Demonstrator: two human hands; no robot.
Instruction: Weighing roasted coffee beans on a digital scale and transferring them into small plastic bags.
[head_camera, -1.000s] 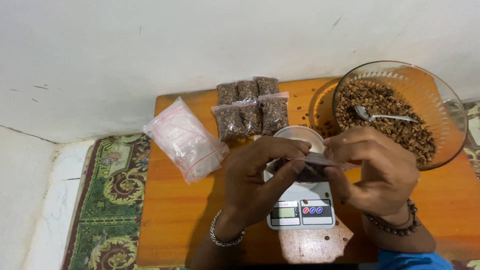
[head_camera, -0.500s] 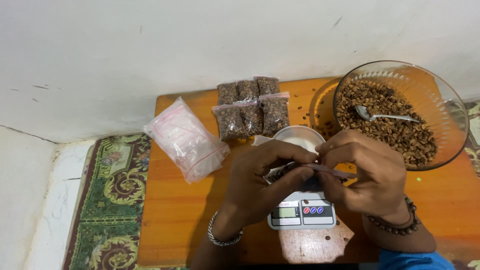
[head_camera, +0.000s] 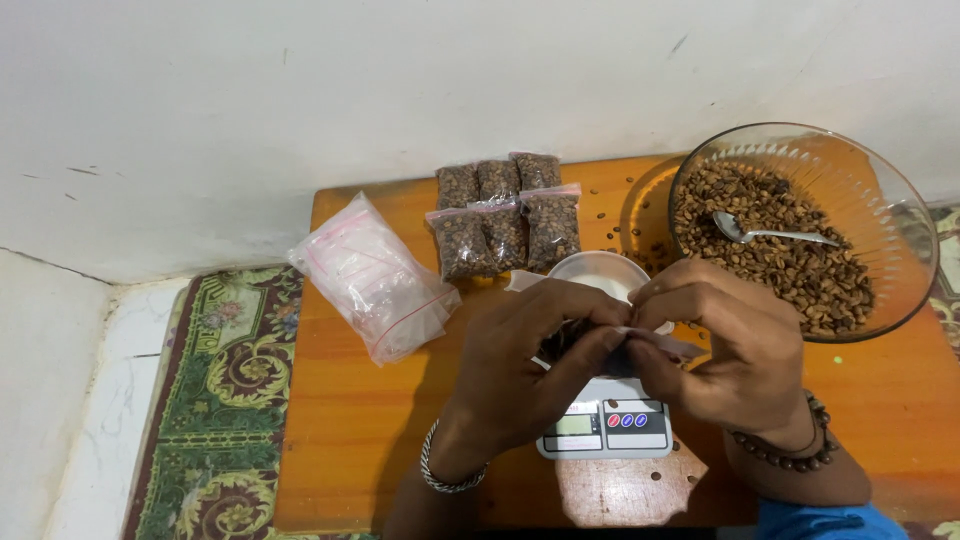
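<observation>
Change: since the earlier frames both hands had drawn closer together over the scale, and the small bag had sunk lower between them; everything else on the desk had stayed put.
Left fingers: the left hand (head_camera: 520, 365) had its fingers (head_camera: 590, 345) pressed together, pinching the top strip of a small clear bag (head_camera: 655, 343).
Right fingers: the right hand (head_camera: 735, 350) pinched the same strip from the other side, thumb and fingertips (head_camera: 645, 358) nearly touching the left ones.
Small bag: held in the air above the scale, mostly hidden by the hands; its contents could not be made out.
Scale: a white digital scale (head_camera: 605, 430) sat near the desk's front edge, about mid-width, with a white dish (head_camera: 598, 272) on it behind the hands.
Filled bags: a cluster of sealed bean bags (head_camera: 505, 215) lay at the desk's back edge, just beyond the dish.
Empty bags: a pack of clear zip bags (head_camera: 370, 275) lay near the back left corner.
Bowl: a glass bowl (head_camera: 880, 190) of brown beans, with a metal spoon (head_camera: 765, 233) in it, stood at the back right corner.
Desk: an orange wooden desk (head_camera: 350, 430), with loose beans scattered beside the bowl.
Floor: a patterned green mat (head_camera: 215, 400) lay off the left edge.
</observation>
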